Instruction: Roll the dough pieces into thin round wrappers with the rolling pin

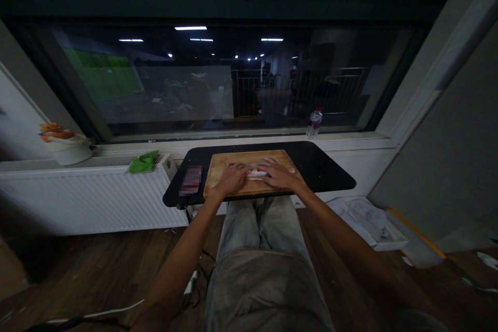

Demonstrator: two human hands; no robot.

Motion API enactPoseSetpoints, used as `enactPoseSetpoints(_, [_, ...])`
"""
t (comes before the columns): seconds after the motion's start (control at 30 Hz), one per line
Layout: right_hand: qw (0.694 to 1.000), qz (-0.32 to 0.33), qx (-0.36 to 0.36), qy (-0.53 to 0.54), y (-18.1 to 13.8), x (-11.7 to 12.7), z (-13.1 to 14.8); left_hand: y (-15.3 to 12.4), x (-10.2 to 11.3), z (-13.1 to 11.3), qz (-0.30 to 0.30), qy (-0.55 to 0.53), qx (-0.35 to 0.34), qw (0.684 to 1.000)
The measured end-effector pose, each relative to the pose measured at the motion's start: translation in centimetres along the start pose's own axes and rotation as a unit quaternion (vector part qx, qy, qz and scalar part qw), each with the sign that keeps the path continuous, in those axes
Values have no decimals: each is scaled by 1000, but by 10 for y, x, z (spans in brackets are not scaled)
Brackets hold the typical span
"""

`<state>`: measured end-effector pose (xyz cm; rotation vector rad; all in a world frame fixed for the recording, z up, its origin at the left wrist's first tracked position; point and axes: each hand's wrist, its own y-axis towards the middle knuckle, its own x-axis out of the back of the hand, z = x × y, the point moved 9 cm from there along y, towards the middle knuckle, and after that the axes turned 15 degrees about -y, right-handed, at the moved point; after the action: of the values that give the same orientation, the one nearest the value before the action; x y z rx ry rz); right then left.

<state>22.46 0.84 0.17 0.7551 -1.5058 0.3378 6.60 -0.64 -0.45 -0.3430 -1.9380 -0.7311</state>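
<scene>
my left hand (pixel 234 177) and right hand (pixel 279 173) at opposite ends of a white-and-red packet (pixel 257 172), which lies on the wooden board (pixel 219 164), both touching it, whether clasped or merely resting I cannot tell from here, black table (pixel 327 170) underneath

A bare left hand (pixel 233 177) and bare right hand (pixel 279 173) touch a white-and-red oblong object (pixel 257 173) on a rectangular brown wooden board (pixel 218 164); a crumpled green cloth (pixel 143 162) lies at the board's nine o'clock, a clear plastic bottle (pixel 314 123) at two.
</scene>
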Motion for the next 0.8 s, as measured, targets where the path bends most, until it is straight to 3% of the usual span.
enactPoseSetpoints(0.13, [1000, -10, 13, 14, -6, 2, 6, -3, -2, -6, -3, 2, 4, 1000])
enactPoseSetpoints(0.4, [999, 1, -36, 4, 1, 3, 7, 3, -2, 2, 23, -3, 49, 998])
enactPoseSetpoints(0.8, [999, 13, -49, 3, 7, -1, 4, 4, 1, -3, 7, 8, 81, 997])
